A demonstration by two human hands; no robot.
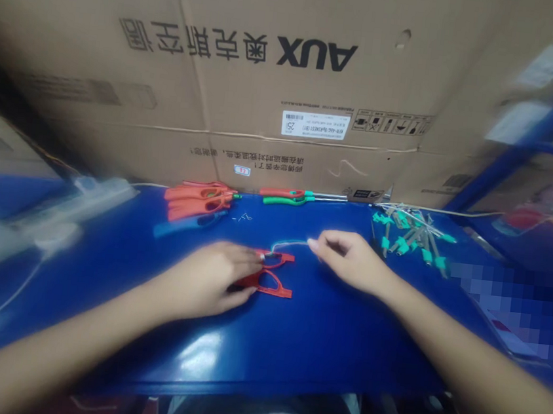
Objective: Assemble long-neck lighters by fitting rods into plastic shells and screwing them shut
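Observation:
Two red plastic lighter casing halves (275,288) lie on the blue table, each with a trigger-guard loop. My left hand (222,274) rests over their left ends and covers that part. Its fingers press on the upper half and its thumb touches the lower one. From the upper half a thin greenish-white wire (288,242) runs to the right. My right hand (345,257) pinches the far end of this wire between thumb and index finger, just above the table.
Orange-red casings (198,200) are piled at the back left beside a blue casing (188,223). Long-nozzle lighters (285,197) lie by the cardboard wall (238,104). Green-tipped metal parts (409,234) are heaped at the right. A white power strip (93,204) stands left.

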